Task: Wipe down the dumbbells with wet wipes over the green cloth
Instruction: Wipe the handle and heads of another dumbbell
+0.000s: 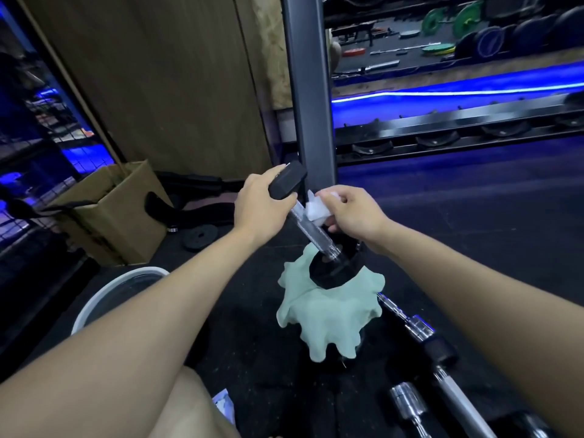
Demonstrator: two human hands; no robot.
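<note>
Centrally, dumbbell (316,229) stands tilted, lower head resting on green cloth (328,314) on floor. Left hand (257,205): grip clenched round upper head. Right hand (349,213): grip pinching wet wipe (316,210) against chrome handle. Beside cloth: white bucket (94,306) left, chrome bars (420,327) right; cardboard box (117,210) beyond.

The dumbbell (316,229) had matt black heads and a glossy knurled metal handle; beneath it lay soft, crumpled green cloth (328,314); the wet wipe (316,210) looked thin and papery.
</note>
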